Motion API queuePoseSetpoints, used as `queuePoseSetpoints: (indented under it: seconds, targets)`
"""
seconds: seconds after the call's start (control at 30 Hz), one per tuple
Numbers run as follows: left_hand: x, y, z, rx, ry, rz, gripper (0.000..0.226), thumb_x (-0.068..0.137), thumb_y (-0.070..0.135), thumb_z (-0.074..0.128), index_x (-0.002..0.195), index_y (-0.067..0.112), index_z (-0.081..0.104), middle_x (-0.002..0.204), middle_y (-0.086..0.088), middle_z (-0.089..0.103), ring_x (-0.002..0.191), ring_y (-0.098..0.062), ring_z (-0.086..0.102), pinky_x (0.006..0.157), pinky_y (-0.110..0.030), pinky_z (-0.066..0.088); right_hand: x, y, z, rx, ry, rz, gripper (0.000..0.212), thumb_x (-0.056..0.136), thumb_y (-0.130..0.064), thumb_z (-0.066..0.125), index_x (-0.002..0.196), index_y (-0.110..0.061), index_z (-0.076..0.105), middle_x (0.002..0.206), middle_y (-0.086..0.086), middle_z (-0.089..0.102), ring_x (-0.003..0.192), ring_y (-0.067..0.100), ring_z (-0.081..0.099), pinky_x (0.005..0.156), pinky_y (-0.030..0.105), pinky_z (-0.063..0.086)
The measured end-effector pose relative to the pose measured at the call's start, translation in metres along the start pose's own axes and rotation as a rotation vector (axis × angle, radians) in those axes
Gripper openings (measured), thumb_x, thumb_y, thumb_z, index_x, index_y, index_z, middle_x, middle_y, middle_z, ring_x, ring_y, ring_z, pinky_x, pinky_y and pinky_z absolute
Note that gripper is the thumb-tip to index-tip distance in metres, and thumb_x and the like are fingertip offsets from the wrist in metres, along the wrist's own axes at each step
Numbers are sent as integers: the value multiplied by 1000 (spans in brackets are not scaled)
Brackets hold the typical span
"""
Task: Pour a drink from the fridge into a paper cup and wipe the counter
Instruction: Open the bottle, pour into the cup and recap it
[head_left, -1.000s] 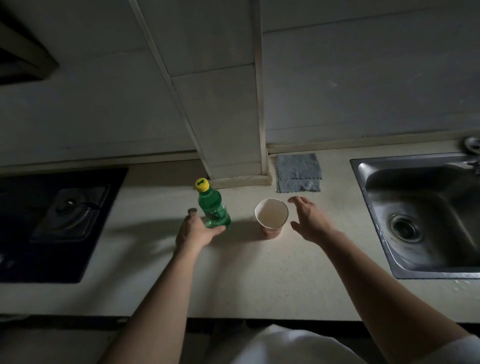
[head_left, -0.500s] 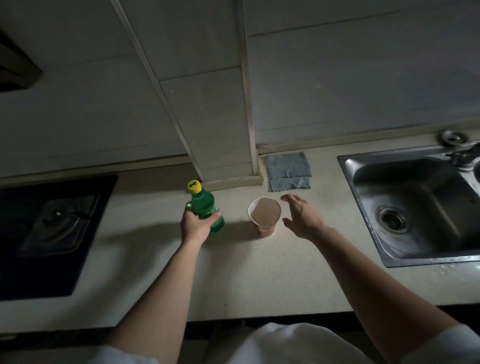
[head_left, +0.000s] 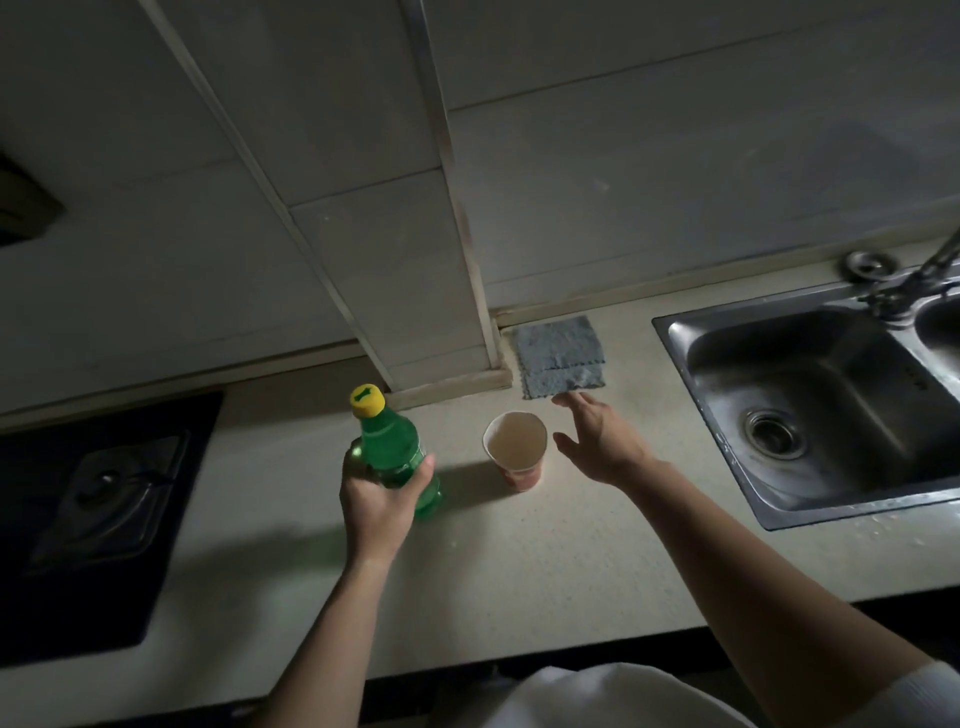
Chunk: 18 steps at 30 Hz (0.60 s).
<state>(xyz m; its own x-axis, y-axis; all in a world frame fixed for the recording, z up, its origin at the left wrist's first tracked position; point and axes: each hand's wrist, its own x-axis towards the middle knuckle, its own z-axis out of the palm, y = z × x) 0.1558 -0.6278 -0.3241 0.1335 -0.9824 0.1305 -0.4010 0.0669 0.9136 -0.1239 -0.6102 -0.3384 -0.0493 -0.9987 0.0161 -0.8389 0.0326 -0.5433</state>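
- Green plastic bottle (head_left: 388, 451), yellow cap (head_left: 368, 401) screwed on, is in the left hand (head_left: 376, 506). Fingers and thumb are wrapped round its lower body.
- It's tilted a bit, over the pale counter (head_left: 519, 566), just left of the paper cup (head_left: 516, 448). Can't tell if its base touches the counter.
- Right hand (head_left: 602, 441) is loose, fingers spread, holding nothing. It's just right of the cup and apart from it.
- The cup stands upright between the two hands.
- That right hand sits between the cup and the steel sink (head_left: 727, 314). Its fingertips reach the front edge of the folded grey cloth (head_left: 561, 356) lying by the wall.
- Other stuff: tap (head_left: 924, 275) at the sink's far corner, black hob (head_left: 93, 499) on the left, tiled column (head_left: 415, 270) behind the bottle.
- Compared with a second ago, the bottle stood on the counter with the left hand only at its base, fingers loose. Now it's properly gripped higher up. Cup and right hand are pretty much the same.
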Motion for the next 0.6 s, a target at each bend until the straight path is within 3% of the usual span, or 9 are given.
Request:
queuePoseSetpoints:
  seconds: [0.17, 0.27, 0.33, 0.43, 0.53, 0.6]
  targets:
    - [-3, 21, 5, -72, -10, 71, 56, 62, 49, 79, 103, 15, 61, 93, 0, 69, 83, -10, 66, 74, -19, 50, 11, -21, -16, 79, 101, -133, 43, 94, -24, 62, 132, -9, 50, 131, 10, 60, 118, 23, 59, 96, 29, 49]
    - [-1, 28, 11, -24, -88, 78, 51, 61, 46, 80, 100, 20, 62, 91, 3, 70, 82, -12, 67, 72, -24, 52, 23, -37, -32, 136, 168, -204, 32, 96, -26, 59, 124, -11, 58, 123, 6, 66, 107, 18, 65, 90, 28, 54]
    - [1, 34, 16, 55, -169, 58, 47, 61, 39, 86, 98, 27, 60, 90, 9, 70, 82, -8, 67, 71, -24, 52, 30, -48, -44, 180, 208, -236, 25, 97, -27, 58, 117, -12, 64, 112, 4, 71, 94, 13, 67, 81, 24, 56]
    - [2, 39, 21, 191, -255, 64, 54, 62, 28, 91, 103, 33, 57, 92, 18, 66, 84, 1, 62, 68, -18, 48, 34, -62, -59, 207, 272, -243, 20, 98, -30, 57, 103, -16, 70, 91, 0, 74, 71, 8, 64, 60, 10, 45]
    - [-3, 40, 25, 237, -349, 81, 58, 65, 28, 89, 111, 38, 55, 97, 19, 64, 90, 0, 61, 67, -12, 47, 31, -71, -67, 248, 279, -262, 30, 101, -37, 50, 89, -16, 67, 77, -1, 70, 60, 10, 62, 52, 22, 47]
    - [-5, 38, 28, 254, -360, 97, 58, 66, 28, 88, 112, 40, 55, 97, 19, 64, 90, -3, 62, 67, -10, 47, 28, -75, -70, 241, 251, -274, 30, 101, -39, 48, 80, -21, 60, 68, -8, 62, 55, 1, 55, 50, 16, 40]
